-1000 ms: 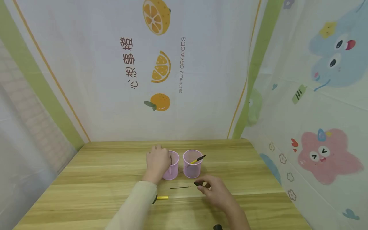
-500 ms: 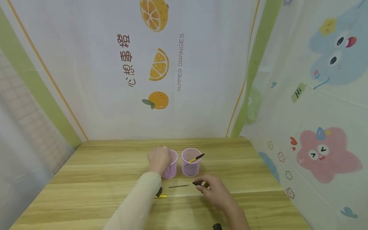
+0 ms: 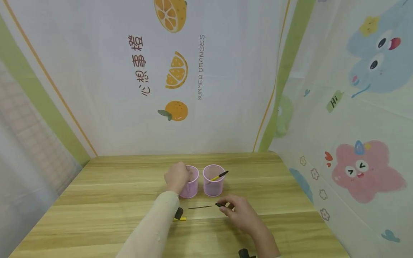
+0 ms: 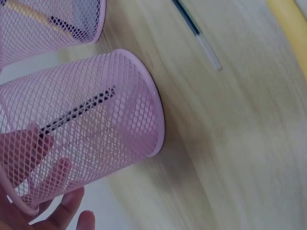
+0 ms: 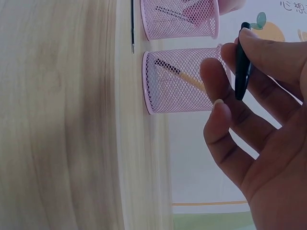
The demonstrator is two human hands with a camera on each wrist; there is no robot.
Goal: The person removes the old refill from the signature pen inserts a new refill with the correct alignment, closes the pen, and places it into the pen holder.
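Black, glossy and tapered, a pen piece point(image 5: 242, 72) sits pinched between thumb and fingers of the right hand point(image 3: 238, 212), in front of the right cup point(image 3: 213, 189). Bent over its rim, the left hand point(image 3: 176, 177) dips into the left pink mesh cup point(image 4: 96, 143), fingertips pinching a dark stick point(image 4: 79, 110). A refill point(image 3: 199, 207) lies on the table point(image 3: 96, 200). The back cloth point(image 3: 232, 89) reads "SUMMER ORANGES" and "心想事橙"; the side cloth point(image 3: 317, 71), "Hi".

Look at that, the black cap point(image 5: 242, 72), slim and glossy, sat pinched in the right fingers point(image 5: 216, 79)! Inside the pink mesh cup point(image 3: 192, 190), a dark stick point(image 4: 79, 109) pointed down from the left fingers point(image 4: 72, 202); a thin refill point(image 3: 199, 207) lay flat, just left of the right fingers.
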